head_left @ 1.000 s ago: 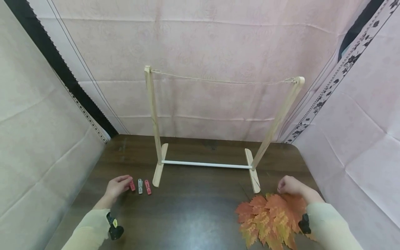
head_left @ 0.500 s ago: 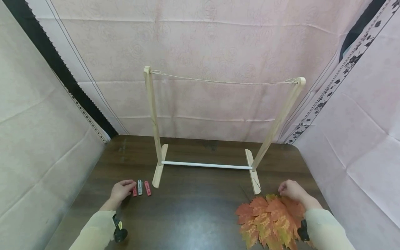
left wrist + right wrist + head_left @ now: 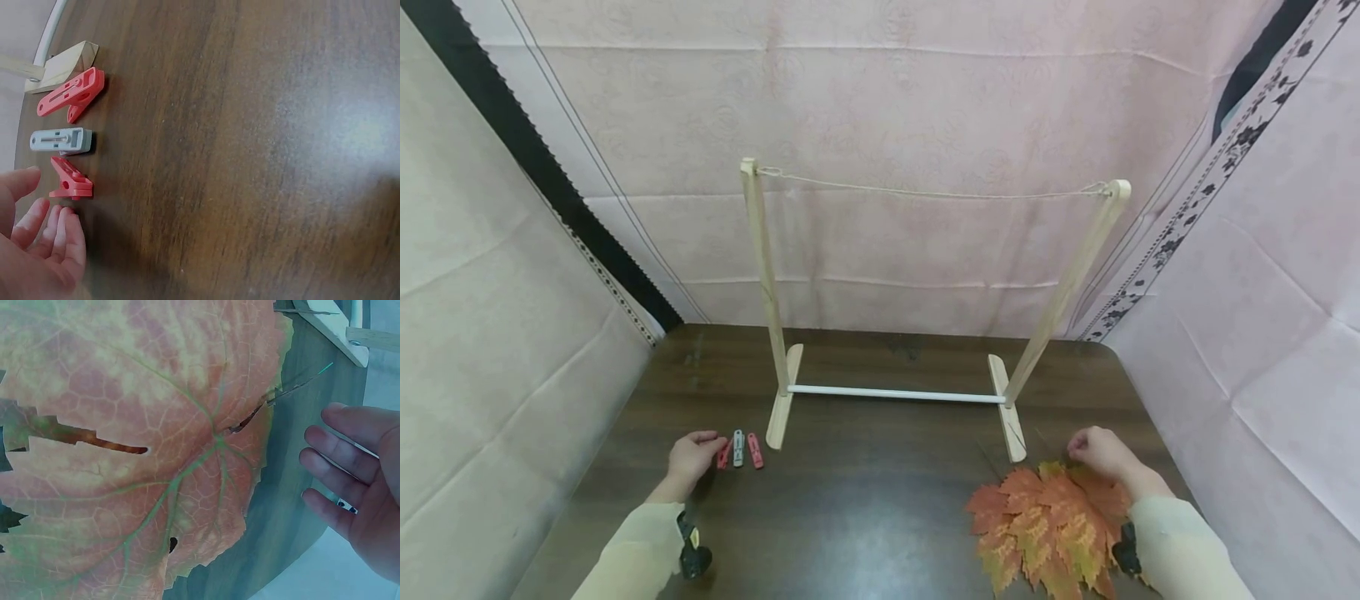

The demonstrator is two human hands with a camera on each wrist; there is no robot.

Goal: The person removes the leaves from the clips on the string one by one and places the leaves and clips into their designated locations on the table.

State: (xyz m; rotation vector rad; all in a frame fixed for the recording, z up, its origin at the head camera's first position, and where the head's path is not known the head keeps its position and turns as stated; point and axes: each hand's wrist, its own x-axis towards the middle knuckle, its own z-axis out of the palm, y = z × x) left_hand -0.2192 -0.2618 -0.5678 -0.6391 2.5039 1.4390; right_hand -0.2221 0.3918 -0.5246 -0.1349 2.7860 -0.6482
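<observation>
Three clothespins lie in a row on the dark wooden table: a red clothespin nearest my left hand, a grey clothespin in the middle and another red clothespin beyond it. My left thumb and fingers are spread apart around the near end of the row. The fingertips are close to the nearest pin; whether they touch it I cannot tell. On the right, my right hand hovers by the stem end of a pile of orange autumn leaves. In the right wrist view its loosely bent fingers hold nothing.
A wooden stand with two posts and a thin white string strung between their tops stands at the back middle. A white rod joins its feet. Pale cloth hangs behind and along both sides of the table.
My left hand has shifted a little to the right against the row, and the nearest red clothespin has turned to lean the other way. The right hand has barely moved.
</observation>
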